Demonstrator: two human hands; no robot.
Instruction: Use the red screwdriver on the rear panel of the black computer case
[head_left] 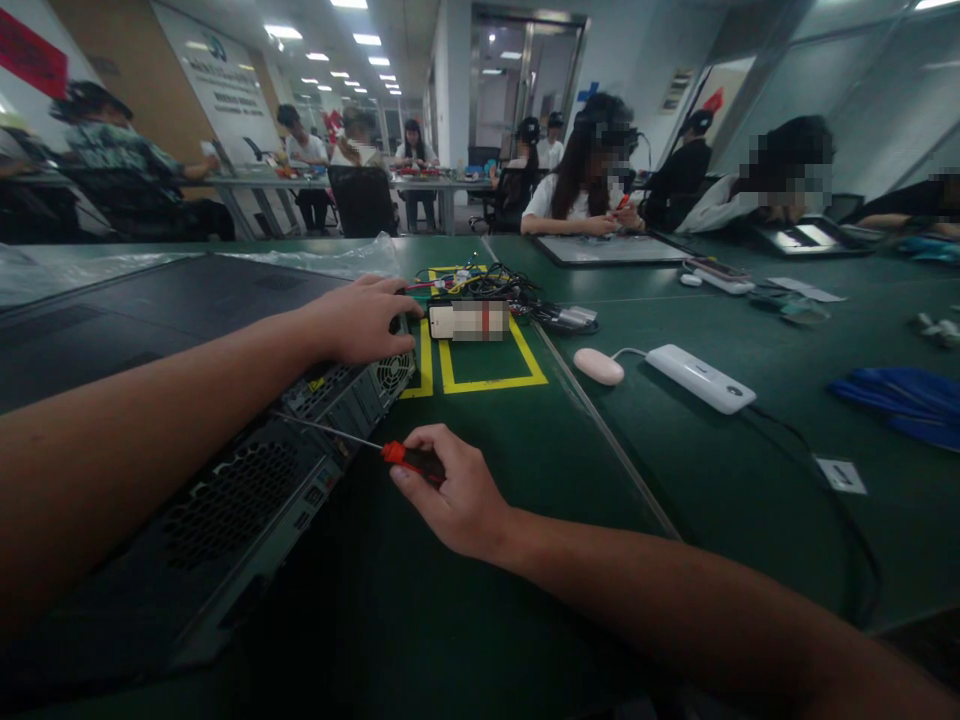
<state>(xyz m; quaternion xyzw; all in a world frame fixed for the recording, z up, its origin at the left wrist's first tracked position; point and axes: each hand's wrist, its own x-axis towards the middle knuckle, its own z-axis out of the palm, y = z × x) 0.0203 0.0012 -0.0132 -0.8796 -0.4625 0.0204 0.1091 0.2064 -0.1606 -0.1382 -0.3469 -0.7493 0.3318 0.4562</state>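
A black desktop computer case (187,330) lies flat on the green table (525,470), its rear panel with fan grille and ports facing me. My left hand (364,318) rests on the case's far rear corner, fingers curled over the edge. My right hand (450,492) grips a screwdriver (390,452) with a red and black handle. Its thin shaft points left at the rear panel of the case.
Yellow tape rectangles (491,375), a tangle of wires (487,282), a phone (469,320), a pink mouse (598,366), a white power strip (701,378) and blue cloth (900,400) lie on the table. Several people sit at the tables beyond.
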